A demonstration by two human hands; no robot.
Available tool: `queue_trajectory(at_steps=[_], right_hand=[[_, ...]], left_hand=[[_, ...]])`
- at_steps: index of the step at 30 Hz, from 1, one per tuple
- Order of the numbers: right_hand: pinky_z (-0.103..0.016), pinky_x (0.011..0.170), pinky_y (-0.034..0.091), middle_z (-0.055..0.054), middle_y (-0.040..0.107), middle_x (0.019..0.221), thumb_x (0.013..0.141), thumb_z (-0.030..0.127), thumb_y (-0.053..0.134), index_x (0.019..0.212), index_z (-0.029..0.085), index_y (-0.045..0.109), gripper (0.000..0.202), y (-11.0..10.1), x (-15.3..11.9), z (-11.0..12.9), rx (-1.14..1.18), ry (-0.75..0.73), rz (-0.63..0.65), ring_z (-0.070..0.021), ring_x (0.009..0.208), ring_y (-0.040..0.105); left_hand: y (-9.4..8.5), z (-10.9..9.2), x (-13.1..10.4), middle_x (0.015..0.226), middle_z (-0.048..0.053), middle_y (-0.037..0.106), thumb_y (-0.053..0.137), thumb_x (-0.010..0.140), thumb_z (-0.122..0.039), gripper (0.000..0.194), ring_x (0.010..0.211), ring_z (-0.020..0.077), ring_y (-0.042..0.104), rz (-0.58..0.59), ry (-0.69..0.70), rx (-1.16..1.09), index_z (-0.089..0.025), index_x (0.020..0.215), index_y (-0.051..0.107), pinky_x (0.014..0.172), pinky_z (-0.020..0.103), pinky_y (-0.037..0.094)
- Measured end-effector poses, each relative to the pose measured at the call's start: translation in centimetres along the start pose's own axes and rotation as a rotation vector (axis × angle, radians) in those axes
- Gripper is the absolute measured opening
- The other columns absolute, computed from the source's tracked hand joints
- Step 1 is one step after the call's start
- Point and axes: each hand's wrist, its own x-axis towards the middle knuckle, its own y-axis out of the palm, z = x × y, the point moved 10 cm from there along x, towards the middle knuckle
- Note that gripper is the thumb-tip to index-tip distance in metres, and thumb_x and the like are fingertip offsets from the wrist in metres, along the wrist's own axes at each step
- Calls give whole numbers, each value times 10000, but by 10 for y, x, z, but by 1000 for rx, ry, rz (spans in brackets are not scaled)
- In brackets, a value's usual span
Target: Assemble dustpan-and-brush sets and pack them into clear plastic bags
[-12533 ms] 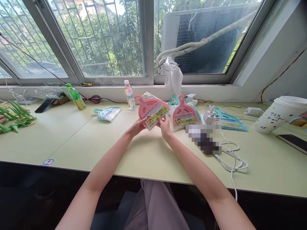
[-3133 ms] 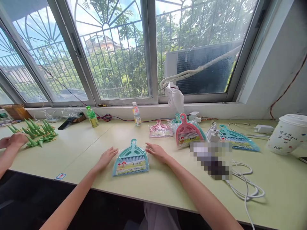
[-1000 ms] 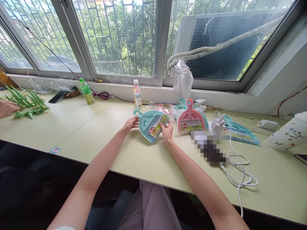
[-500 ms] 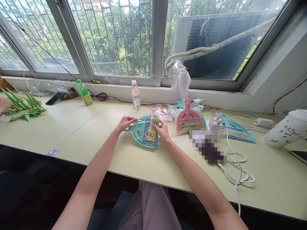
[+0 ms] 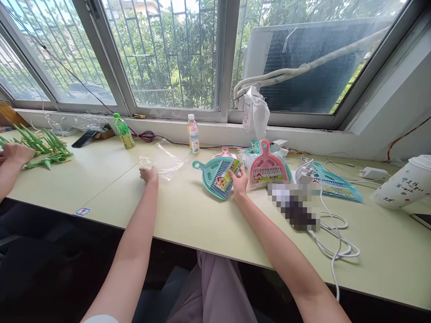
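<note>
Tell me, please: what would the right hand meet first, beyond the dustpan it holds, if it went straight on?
Probably the pink dustpan partly hidden behind the teal dustpan; depth between them is unclear.

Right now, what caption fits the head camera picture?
Right hand holds a teal dustpan set, left hand a clear plastic bag.

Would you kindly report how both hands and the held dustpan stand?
Left hand: gripping clear plastic wrapper. Right hand: holding teal dustpan set, handle leftward. Pink set behind it, partly hidden.
</note>
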Motion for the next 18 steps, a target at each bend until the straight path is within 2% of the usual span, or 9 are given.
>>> queue_trajectory(at_steps=[3,6,8,10,12,14,16,17,18], right_hand=[[-333,669,564,-56,727,837,644,366,741,1112,160,597,531,9,-7,-4,5,34,49,-207,724,681],[-328,638,558,-47,722,815,639,377,741,1102,164,595,530,13,-10,-6,-2,47,77,-205,691,678],[-326,639,555,-44,722,813,636,382,741,1110,163,586,545,12,-9,-8,-9,58,66,-204,687,678],[-324,648,552,-40,722,813,634,387,742,1116,167,573,555,9,-7,-11,-17,62,47,-203,696,679],[-319,665,551,-38,721,819,635,394,743,1107,177,561,550,7,-6,-11,-16,53,23,-200,716,680],[-312,680,549,-40,719,835,644,399,738,1100,189,546,537,5,-6,-10,7,42,1,-194,740,680],[-303,685,548,-46,719,868,662,402,724,1099,200,534,518,7,-7,-10,50,39,6,-190,771,681],[-297,680,548,-49,719,886,673,406,715,1092,205,535,499,10,-8,-9,71,39,20,-188,787,681],[-291,669,549,-50,718,901,686,414,705,1076,208,541,471,12,-8,-10,89,44,38,-186,798,681]], left_hand=[[-16,9,-8,1510,333,189,649,693,-139,901,1415,419,198,-190,-90,122,-64,1442,153,1053,592,306],[-24,-11,-23,1572,274,2,647,690,-92,979,1465,375,19,-315,16,251,-91,1481,71,1126,572,204],[-24,-31,-31,1580,250,0,623,730,-107,897,1470,358,-11,-323,137,256,-108,1477,126,1140,580,151],[-19,-50,-39,1566,228,146,582,797,-170,718,1462,347,102,-265,245,173,-138,1438,258,1133,559,197],[5,-64,-48,1433,208,418,494,880,-273,480,1355,320,371,-49,304,18,-161,1338,407,1076,505,330],[56,-70,-70,1162,168,625,406,926,-396,382,1078,272,607,392,268,-142,-165,1214,502,936,442,462],[113,-65,-118,977,131,679,447,889,-530,445,855,240,664,927,144,-223,-163,1125,534,797,400,512],[130,-63,-140,930,112,683,535,838,-552,460,809,224,662,1087,113,-245,-165,1085,547,765,373,515],[140,-64,-156,908,89,682,625,784,-535,464,801,208,654,1173,110,-282,-170,1062,556,757,347,511]])
